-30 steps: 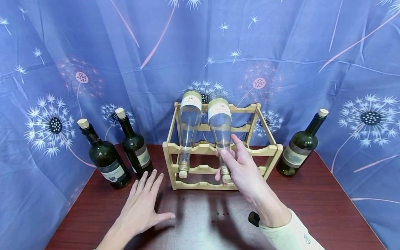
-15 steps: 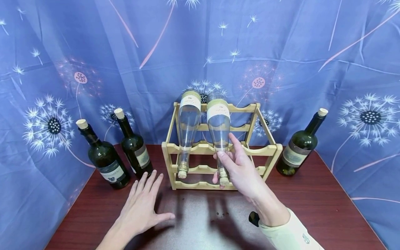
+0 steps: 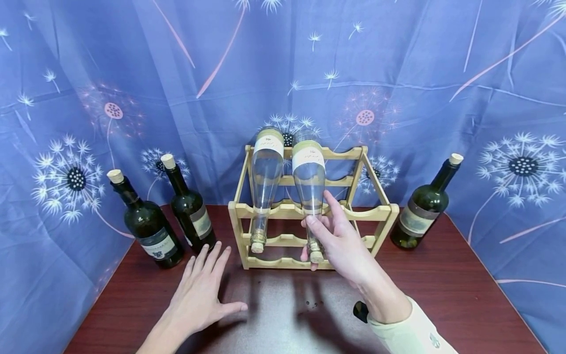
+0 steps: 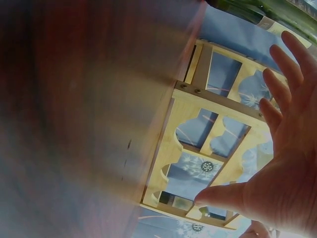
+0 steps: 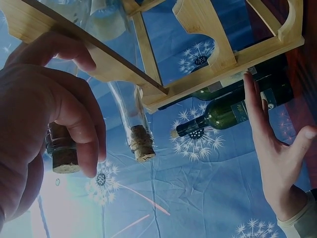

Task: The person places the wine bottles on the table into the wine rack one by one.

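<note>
My right hand [image 3: 342, 241] grips the neck of a clear glass bottle [image 3: 309, 172], which lies tilted on the top tier of the wooden wine rack [image 3: 371, 214], cork toward me. In the right wrist view its cork [image 5: 65, 161] pokes out below my curled fingers. To its left a second clear bottle [image 3: 267, 162] lies the same way on the rack, its cork [image 5: 142, 144] free of any hand. My left hand [image 3: 201, 290] is spread with straight fingers low over the table, fingertips close to a dark green bottle [image 3: 192, 211]; it holds nothing.
Another dark green corked bottle [image 3: 152, 231] stands at the far left, and one more green bottle [image 3: 424, 206] stands right of the rack. A blue dandelion-print curtain [image 3: 398, 59] hangs behind the table [image 3: 464, 295]. A small dark object [image 3: 360, 310] shows beside my right wrist.
The gripped bottle's corked end has shifted slightly left and down with my right hand. The left hand stays in place.
</note>
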`<state>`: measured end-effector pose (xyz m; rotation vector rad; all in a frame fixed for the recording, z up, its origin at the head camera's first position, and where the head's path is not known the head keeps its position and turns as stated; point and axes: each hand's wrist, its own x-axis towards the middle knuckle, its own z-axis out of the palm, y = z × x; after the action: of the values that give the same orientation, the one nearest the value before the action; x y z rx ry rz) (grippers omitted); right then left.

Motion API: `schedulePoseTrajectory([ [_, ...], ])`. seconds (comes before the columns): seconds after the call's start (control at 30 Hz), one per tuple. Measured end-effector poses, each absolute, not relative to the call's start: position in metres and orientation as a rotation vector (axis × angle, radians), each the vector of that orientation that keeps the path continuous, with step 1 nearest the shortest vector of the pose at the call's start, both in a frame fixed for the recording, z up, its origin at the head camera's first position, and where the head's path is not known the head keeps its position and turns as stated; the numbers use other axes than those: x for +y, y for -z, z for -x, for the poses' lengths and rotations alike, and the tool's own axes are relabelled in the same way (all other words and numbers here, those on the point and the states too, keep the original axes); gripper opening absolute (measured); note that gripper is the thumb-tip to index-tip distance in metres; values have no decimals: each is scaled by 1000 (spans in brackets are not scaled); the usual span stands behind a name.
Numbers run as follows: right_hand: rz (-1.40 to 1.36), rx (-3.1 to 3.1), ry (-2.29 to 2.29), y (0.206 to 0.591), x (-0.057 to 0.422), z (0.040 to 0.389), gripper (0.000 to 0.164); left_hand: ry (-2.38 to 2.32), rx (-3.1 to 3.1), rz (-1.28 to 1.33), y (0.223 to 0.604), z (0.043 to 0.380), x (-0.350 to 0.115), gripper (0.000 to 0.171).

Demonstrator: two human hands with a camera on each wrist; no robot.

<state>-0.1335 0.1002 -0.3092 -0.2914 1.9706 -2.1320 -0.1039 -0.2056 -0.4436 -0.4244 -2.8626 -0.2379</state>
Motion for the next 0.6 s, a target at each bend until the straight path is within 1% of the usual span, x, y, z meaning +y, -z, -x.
schedulePoseTrajectory([
  [0.33, 321, 1960, 2131, 310, 101, 130, 81, 236, -2866, 424, 443, 103, -205, 124],
  [0.6, 341, 1994, 2132, 311, 100, 134, 78, 242, -2879, 418, 442, 103, -205, 125],
])
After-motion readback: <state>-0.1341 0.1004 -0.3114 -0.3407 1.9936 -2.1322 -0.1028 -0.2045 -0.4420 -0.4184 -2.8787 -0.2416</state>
